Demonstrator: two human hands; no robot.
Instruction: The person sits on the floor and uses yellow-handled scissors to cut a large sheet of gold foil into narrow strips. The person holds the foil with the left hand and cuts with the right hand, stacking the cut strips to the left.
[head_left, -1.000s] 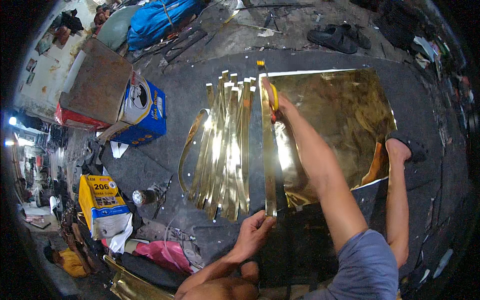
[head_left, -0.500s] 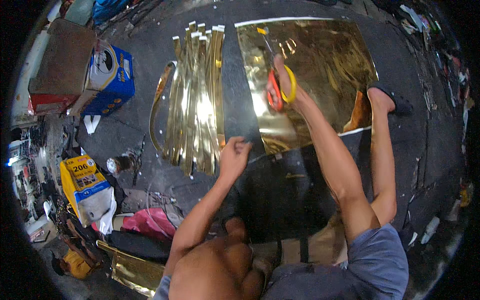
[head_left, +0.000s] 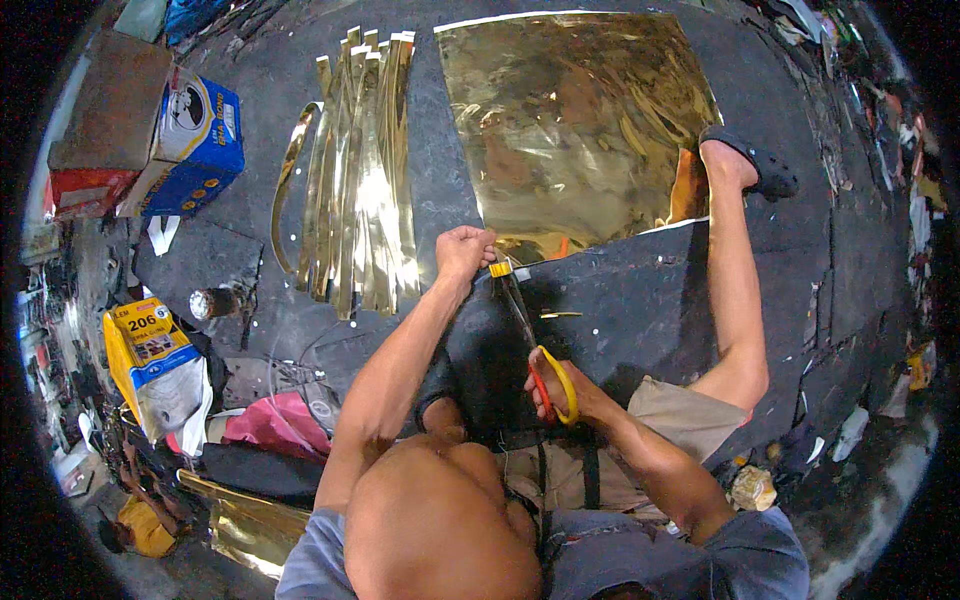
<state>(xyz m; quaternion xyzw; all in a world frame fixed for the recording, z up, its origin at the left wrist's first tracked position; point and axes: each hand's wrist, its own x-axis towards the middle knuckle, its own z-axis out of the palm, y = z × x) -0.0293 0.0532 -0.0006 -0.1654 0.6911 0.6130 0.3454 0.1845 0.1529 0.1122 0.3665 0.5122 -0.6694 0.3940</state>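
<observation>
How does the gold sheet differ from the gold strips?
The gold sheet is one broad piece; the gold strips are narrow and many. The sheet lies spread out; the strips overlap in a bunch. The left hand is at the sheet's near-left corner; no hand touches the strips. Both are shiny with white far edges.

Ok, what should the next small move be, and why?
Probably guide the scissors onto the gold sheet by its near-left corner: the left hand is there, the right hand holds the scissors with their yellow tip close by, and gold strips lie alongside.
</observation>
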